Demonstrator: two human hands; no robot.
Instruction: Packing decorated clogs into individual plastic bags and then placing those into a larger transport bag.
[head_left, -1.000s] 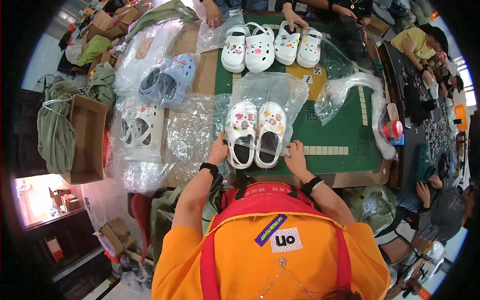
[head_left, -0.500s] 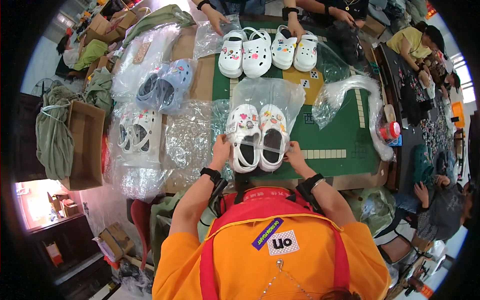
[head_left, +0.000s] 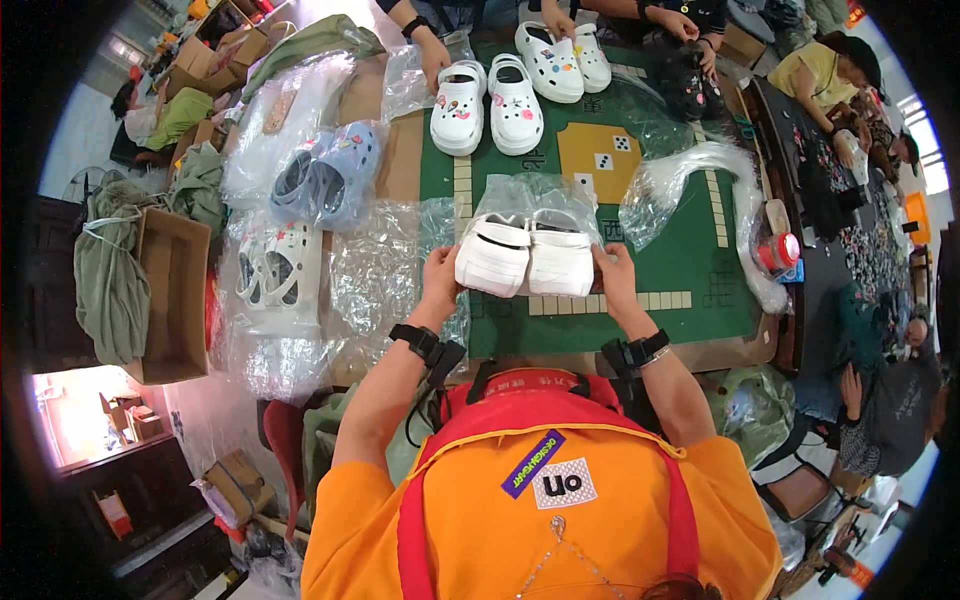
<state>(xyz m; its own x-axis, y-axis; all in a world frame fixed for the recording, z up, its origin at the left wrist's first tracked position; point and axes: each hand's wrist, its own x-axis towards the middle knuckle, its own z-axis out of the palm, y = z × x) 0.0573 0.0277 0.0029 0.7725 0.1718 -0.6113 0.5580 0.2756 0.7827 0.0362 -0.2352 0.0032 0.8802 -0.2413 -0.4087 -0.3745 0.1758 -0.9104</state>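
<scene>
A pair of white clogs (head_left: 493, 262) is tilted up in front of me, with the heels and thick soles toward me. They sit in a clear plastic bag (head_left: 540, 190) that spreads out past their toes. My left hand (head_left: 441, 272) is closed on the bag at the left clog's side. On the opposite side, my right hand (head_left: 614, 272) grips the bag beside the right clog. The fingertips of both hands are partly hidden behind the clogs and the plastic.
A green patterned table mat (head_left: 680, 265) lies beneath. Across the table, another person's hands touch charm-covered white clogs (head_left: 516, 110). Bagged blue clogs (head_left: 345, 175) and bagged white clogs (head_left: 288, 262) lie at left. Clear plastic bags (head_left: 735, 165) and a red-lidded jar (head_left: 778, 252) are at right.
The bagged clogs have tipped, so their heels now face me and their charmed tops are hidden. My hands moved up and slightly apart. Across the table, the other white clogs were shifted.
</scene>
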